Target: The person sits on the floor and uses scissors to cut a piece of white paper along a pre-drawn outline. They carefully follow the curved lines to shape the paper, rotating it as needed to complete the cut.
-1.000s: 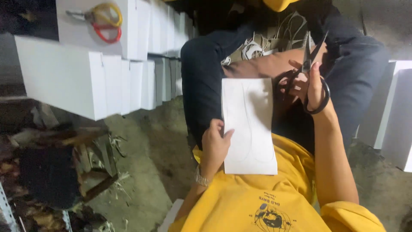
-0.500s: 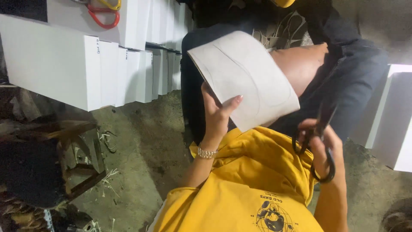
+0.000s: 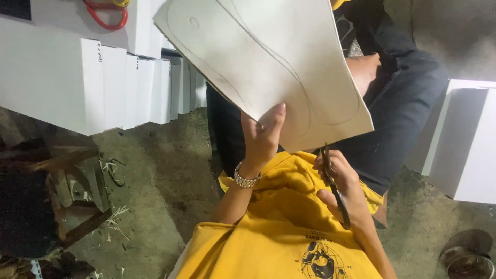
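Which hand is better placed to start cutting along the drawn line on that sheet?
Right. The right hand already holds the scissors, blades pointing up at the paper sheet's lower edge. The left hand pinches that edge, steadying the sheet.

sheet of white card (image 3: 268, 62): its top runs off the upper edge of the frame, so its full outline cannot be told; the drawn curves are faint.
left hand (image 3: 262, 138): only the thumb and part of the palm show; the fingers lie behind the card.
scissors (image 3: 333, 188): the blade tips vanish at the card's lower edge; the handle loops are mostly buried in the right hand (image 3: 343, 188).
red-handled scissors (image 3: 106, 13): cut off by the top edge, only the loops show.
round dark vessel (image 3: 467, 256): partly cut by the bottom edge, too dim to identify.
lower left corner: dark, cluttered, unreadable.
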